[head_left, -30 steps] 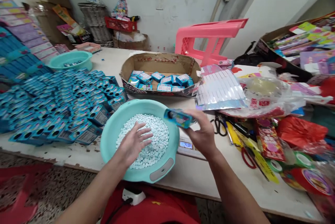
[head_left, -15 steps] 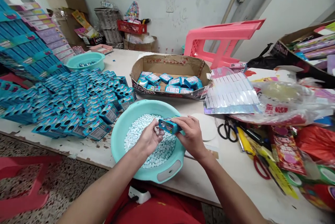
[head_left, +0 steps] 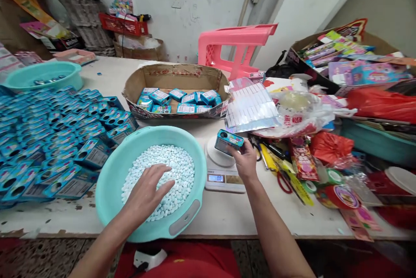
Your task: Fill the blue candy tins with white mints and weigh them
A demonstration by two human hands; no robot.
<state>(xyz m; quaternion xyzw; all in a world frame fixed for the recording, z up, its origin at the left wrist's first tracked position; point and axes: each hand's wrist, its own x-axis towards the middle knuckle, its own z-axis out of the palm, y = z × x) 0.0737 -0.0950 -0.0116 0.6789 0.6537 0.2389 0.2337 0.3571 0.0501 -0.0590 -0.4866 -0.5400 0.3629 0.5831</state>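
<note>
A small teal box with a round hole near one end is gripped in my right hand, just over the round plate of a white digital scale. The scale's display is lit. My left hand hovers over white candies in a turquoise basin, fingers apart and holding nothing. Left of the basin stand rows of similar teal boxes with round holes. Behind the basin, a cut-down cardboard box contains several teal boxes lying at various angles.
Scissors, a yellow cutter, silvery sheets and plastic bags crowd the right side. A pink stool stands behind the table. Another turquoise basin is at back left.
The view has turned right. My right hand has carried the teal box from above the basin to over the scale. My left hand has moved away from the box and opened over the candies.
</note>
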